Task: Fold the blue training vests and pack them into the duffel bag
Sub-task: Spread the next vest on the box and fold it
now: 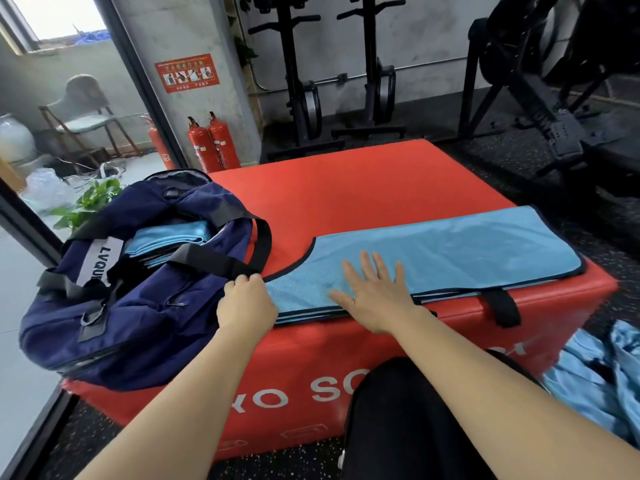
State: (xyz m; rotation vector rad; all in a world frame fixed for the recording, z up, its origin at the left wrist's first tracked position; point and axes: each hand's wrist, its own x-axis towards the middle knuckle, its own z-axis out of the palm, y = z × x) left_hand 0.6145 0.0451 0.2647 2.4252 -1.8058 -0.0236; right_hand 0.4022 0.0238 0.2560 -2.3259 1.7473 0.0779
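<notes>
Can't tell if the left hand [246, 306] is pinching the vest [450, 251] corner or the duffel bag [145, 313] strap, since its fingers [242, 280] curl out of sight, plus the bag's label [100, 259] folds away after "LVQU" and the loose blue heap [588, 372] runs off the right edge.

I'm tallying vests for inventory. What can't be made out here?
Head view:
- Count of folded vests inside the duffel bag: its walls and strap hide the stack.
- Loose vests at lower right: blurred, cut by the frame edge.
- Whether the left hand grips strap or flat vest: fingers cover it.
</notes>
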